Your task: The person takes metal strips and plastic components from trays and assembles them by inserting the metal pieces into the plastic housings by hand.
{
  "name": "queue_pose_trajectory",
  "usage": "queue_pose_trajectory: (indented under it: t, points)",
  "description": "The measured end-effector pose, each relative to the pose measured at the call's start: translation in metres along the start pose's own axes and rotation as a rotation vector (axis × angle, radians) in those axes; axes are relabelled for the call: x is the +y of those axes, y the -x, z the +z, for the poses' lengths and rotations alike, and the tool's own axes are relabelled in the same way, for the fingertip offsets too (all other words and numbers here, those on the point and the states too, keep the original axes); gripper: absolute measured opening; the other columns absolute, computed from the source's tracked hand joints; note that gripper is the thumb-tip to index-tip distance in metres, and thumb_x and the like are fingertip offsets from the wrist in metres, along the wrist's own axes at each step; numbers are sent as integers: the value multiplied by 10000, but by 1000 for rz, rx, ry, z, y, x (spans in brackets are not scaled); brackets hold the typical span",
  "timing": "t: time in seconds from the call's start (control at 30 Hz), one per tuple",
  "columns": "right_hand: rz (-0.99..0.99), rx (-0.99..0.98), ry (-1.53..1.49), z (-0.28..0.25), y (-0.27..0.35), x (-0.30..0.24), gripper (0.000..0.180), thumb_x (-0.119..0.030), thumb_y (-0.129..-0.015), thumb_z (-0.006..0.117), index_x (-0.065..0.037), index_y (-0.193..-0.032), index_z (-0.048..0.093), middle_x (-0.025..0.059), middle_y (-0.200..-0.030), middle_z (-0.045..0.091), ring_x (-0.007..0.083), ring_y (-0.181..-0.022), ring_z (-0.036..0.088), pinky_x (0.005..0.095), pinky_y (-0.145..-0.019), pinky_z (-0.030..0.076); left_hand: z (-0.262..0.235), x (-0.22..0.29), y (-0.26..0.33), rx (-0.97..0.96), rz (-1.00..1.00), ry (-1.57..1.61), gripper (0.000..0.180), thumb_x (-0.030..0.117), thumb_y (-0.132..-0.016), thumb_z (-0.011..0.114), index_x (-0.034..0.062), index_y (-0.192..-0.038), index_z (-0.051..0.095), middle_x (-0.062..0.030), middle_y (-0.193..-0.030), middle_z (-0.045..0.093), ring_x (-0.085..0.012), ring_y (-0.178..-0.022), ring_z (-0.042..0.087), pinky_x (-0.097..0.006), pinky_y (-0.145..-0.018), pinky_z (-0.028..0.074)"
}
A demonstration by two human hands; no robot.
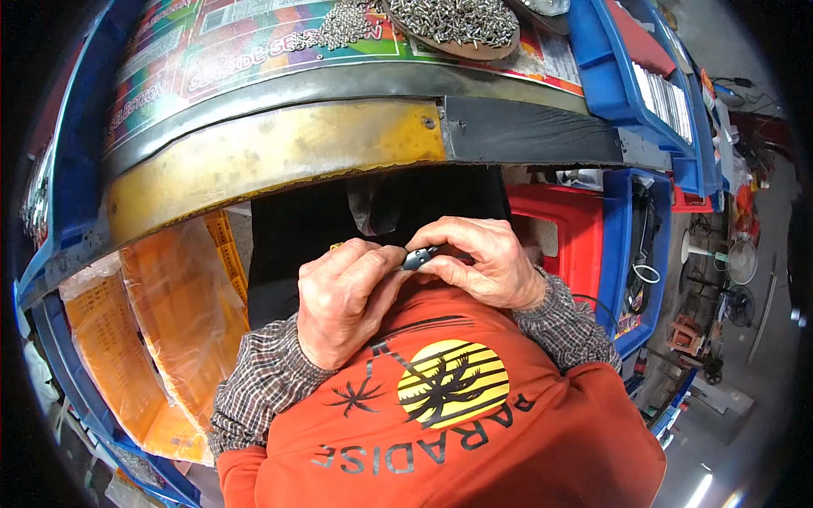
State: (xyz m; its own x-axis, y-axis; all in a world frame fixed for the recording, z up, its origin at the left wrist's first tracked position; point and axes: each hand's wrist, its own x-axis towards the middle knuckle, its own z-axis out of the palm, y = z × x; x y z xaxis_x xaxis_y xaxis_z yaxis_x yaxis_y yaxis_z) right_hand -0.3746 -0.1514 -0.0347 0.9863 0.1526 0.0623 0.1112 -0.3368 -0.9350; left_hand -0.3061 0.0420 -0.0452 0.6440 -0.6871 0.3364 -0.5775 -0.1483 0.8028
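Note:
In front of my chest, my left hand [345,296] and my right hand [484,261] come together on a small dark grey metal piece [417,259] with small round holes or rivets in it. It looks like part of a folding pocket knife, though the fingers hide much of it. Thumb and fingers of my left hand pinch one end. My right hand's fingers are closed on the other end, where a thin dark tip shows. Both hands are just short of the bench's edge, above my lap.
The bench edge has a worn yellow strip [279,151] and a black one. On the bench are a loose pile of small metal parts [343,27] and a brown dish [487,52] of metal pins. Orange crates [182,313], a red stool [572,222] and blue bins [597,63] surround me.

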Motion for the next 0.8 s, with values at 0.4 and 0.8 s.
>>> queue_pose_trajectory:
  t: [0.4, 0.8]
  points:
    - [3, 117, -56, 8, 7, 8, 150, -51, -862, 661, 28, -980, 616, 84, -799, 646, 119, -622, 651, 240, -544, 517, 10, 2, 3, 67, -24, -77, 224, -13, -687, 745, 32, -885, 652, -94, -770, 642, -218, -631, 627, -302, -550, 500]
    - [14, 134, -124, 15, 9, 12, 130, -29, -865, 653, 32, -974, 621, 73, -790, 641, 100, -628, 639, 231, -536, 508, 8, -3, 0, 39, 23, -73, 232, -20, -674, 735, 36, -878, 639, -87, -767, 633, -216, -629, 620, -301, -548, 494]
